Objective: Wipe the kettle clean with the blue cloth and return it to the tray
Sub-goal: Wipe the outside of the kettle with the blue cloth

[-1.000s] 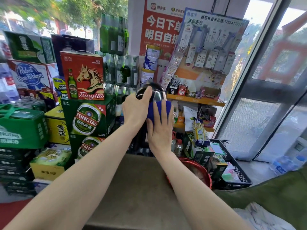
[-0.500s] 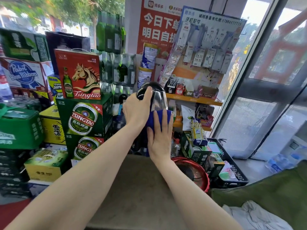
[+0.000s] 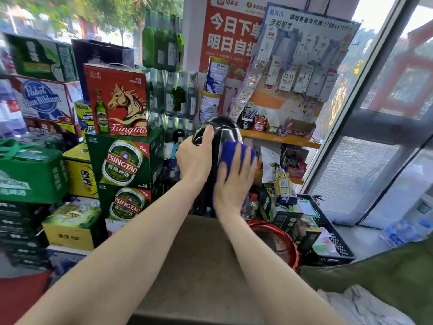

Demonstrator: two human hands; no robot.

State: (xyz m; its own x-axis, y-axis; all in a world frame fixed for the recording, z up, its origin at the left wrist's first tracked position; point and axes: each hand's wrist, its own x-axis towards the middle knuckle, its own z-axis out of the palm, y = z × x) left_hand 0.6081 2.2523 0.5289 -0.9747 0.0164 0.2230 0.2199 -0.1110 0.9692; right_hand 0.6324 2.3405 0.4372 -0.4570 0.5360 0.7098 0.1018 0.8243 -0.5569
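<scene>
A kettle [image 3: 225, 131] with a glossy black top is held up in the air in front of me, above the far end of a brown table [image 3: 192, 266]. My left hand [image 3: 195, 158] grips its black handle near the top. My right hand [image 3: 232, 184] lies flat against the kettle's right side and presses a folded blue cloth [image 3: 235, 154] onto it. The cloth sticks out past my fingertips. Most of the kettle's body is hidden behind both hands. I see no tray.
Stacked beer cartons [image 3: 126, 160] fill the left. A shelf [image 3: 281, 138] with small goods stands behind the kettle. A red basin [image 3: 276, 240] and a black crate [image 3: 328, 231] sit right of the table. A green cloth heap [image 3: 375, 277] lies at bottom right.
My right hand with the blue cloth has slid to the right along the kettle's side. The left hand keeps its grip on the handle.
</scene>
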